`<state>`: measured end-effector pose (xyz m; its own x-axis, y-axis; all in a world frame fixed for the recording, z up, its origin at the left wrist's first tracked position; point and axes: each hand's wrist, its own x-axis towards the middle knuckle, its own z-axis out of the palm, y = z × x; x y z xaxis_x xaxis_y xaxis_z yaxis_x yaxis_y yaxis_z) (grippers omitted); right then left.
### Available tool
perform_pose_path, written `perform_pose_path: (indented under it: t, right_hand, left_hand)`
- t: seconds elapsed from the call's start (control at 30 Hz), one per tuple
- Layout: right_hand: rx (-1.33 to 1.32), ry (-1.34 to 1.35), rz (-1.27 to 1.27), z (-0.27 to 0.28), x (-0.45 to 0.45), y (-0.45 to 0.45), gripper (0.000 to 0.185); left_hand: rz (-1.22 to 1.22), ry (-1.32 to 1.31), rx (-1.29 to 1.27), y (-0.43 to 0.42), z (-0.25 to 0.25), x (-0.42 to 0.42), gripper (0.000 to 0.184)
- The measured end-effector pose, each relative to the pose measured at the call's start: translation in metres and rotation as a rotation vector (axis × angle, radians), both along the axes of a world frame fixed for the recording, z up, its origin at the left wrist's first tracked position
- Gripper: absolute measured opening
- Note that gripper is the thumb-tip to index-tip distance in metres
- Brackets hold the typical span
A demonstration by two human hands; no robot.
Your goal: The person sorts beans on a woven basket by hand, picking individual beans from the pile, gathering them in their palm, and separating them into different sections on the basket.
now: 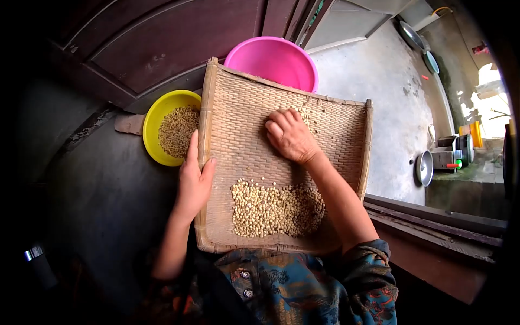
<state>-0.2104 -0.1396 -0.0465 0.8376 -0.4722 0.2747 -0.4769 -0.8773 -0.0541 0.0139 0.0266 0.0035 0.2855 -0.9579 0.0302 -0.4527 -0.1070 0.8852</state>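
Observation:
A woven bamboo winnowing tray [244, 146] rests against my body, its near edge at my waist. My left hand [194, 181] grips the tray's left wooden rim, thumb on the inside. Over the far middle of the tray is my right hand [290, 134], its fingers curled down toward the weave; whatever they hold is hidden. A small scatter of pale seeds [305, 115] lies just beyond that hand. A bigger pile of pale, round, bean-like seeds [268, 210] spreads along the near end of the tray, partly in my right arm's shadow.
A yellow bowl [153, 125] holding small brownish seeds [177, 132] stands left of the tray. Behind the tray is a pink basin [273, 57]. A dark wooden door [157, 49] is at the back, a door sill [433, 230] at the right. A metal bowl [425, 168] sits farther right.

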Motion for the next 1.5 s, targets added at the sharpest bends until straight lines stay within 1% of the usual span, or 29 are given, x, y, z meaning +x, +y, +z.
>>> perform_pose_path:
  t: [0.07, 0.13, 0.17, 0.27, 0.3, 0.37, 0.43, 0.47, 0.53, 0.6, 0.63, 0.67, 0.7, 0.73, 0.8, 0.83, 0.93, 0.97, 1.07, 1.17, 1.27, 1.3, 1.4, 1.43, 1.5]
  right_hand:
    - [-0.039, 0.033, 0.022, 0.002, -0.011, -0.016, 0.021]
    - [-0.198, 0.149, -0.001, 0.008, -0.024, -0.023, 0.021]
    - [-0.163, 0.123, -0.031, 0.011, -0.030, -0.021, 0.026]
    - [0.002, 0.051, 0.056, 0.017, -0.038, 0.001, 0.032]
    - [0.051, 0.065, 0.126, 0.010, -0.041, 0.004, 0.036]
    - [-0.025, 0.040, 0.034, 0.005, -0.042, 0.000, 0.033]
    - [-0.065, 0.021, -0.039, 0.006, -0.041, -0.012, 0.030]
    - [-0.073, 0.037, -0.035, 0.005, -0.041, -0.018, 0.028]
    - [-0.142, 0.055, -0.035, 0.009, -0.034, -0.020, 0.030]
    - [-0.074, 0.049, -0.030, 0.015, -0.024, -0.005, 0.026]
    - [0.082, 0.090, -0.066, 0.020, -0.016, 0.011, 0.023]
    - [0.232, -0.005, -0.054, 0.019, -0.009, 0.028, 0.020]
    - [0.338, -0.018, -0.033, 0.017, -0.001, 0.046, 0.020]
    - [0.440, -0.031, -0.016, 0.016, 0.006, 0.060, 0.021]
    - [0.495, -0.071, 0.042, 0.021, 0.018, 0.075, 0.025]
    - [0.503, -0.053, 0.069, 0.022, 0.020, 0.076, 0.031]
    - [0.564, -0.082, 0.119, 0.022, 0.018, 0.077, 0.038]
    - [0.602, -0.053, 0.154, 0.025, 0.015, 0.076, 0.045]
    - [0.599, -0.044, 0.179, 0.025, 0.012, 0.077, 0.045]
    - [0.532, -0.021, 0.255, 0.028, 0.017, 0.082, 0.044]
    - [0.486, -0.004, 0.385, 0.023, 0.028, 0.086, 0.043]
    - [0.432, -0.055, 0.393, 0.022, 0.030, 0.088, 0.032]
    - [0.300, 0.064, 0.464, 0.018, 0.029, 0.077, 0.020]
    - [0.332, 0.011, 0.396, 0.016, 0.026, 0.072, 0.012]
    - [0.294, -0.006, 0.334, 0.016, 0.018, 0.060, 0.015]
  left_hand:
    - [-0.003, 0.034, 0.027, -0.001, 0.000, 0.000, 0.066]
    - [-0.011, 0.025, 0.018, -0.002, 0.000, 0.000, 0.066]
    - [-0.014, 0.020, 0.013, -0.003, 0.000, 0.000, 0.066]
    - [-0.005, 0.108, -0.013, -0.003, -0.007, 0.001, 0.066]
    - [-0.012, 0.094, 0.009, -0.002, -0.006, 0.001, 0.065]
    - [-0.019, 0.063, 0.043, -0.004, 0.000, 0.000, 0.064]
    - [-0.008, 0.053, 0.014, -0.003, -0.004, 0.001, 0.064]
    - [-0.007, 0.047, -0.002, -0.003, -0.006, 0.001, 0.064]
    - [-0.014, 0.011, -0.018, -0.003, -0.008, 0.003, 0.066]
    - [-0.009, 0.014, -0.008, -0.001, -0.008, 0.002, 0.066]
    - [-0.002, 0.035, 0.010, -0.001, -0.003, 0.000, 0.065]
    - [0.004, 0.055, 0.028, 0.000, 0.002, -0.001, 0.064]
    - [0.010, 0.078, 0.052, -0.001, 0.007, -0.003, 0.063]
    - [0.004, 0.054, 0.015, -0.001, 0.003, -0.001, 0.065]
    - [-0.011, 0.009, -0.062, -0.002, -0.007, 0.001, 0.068]
    - [-0.012, 0.006, -0.056, -0.001, -0.007, 0.001, 0.068]
    - [-0.001, -0.009, -0.037, 0.000, -0.004, 0.000, 0.069]
    - [0.004, -0.017, -0.027, 0.000, -0.003, 0.000, 0.069]
    - [0.010, -0.020, -0.018, 0.001, -0.005, 0.001, 0.069]
    - [0.012, -0.029, -0.010, 0.001, -0.007, 0.002, 0.069]
    - [0.014, -0.004, 0.009, 0.002, -0.004, 0.001, 0.069]
    - [0.015, 0.011, 0.013, 0.002, -0.003, 0.000, 0.069]
    - [0.012, 0.005, -0.007, 0.002, -0.004, 0.000, 0.069]
    - [0.025, -0.012, -0.031, 0.003, -0.005, 0.000, 0.068]
    - [0.048, -0.044, -0.079, 0.003, -0.011, -0.001, 0.066]
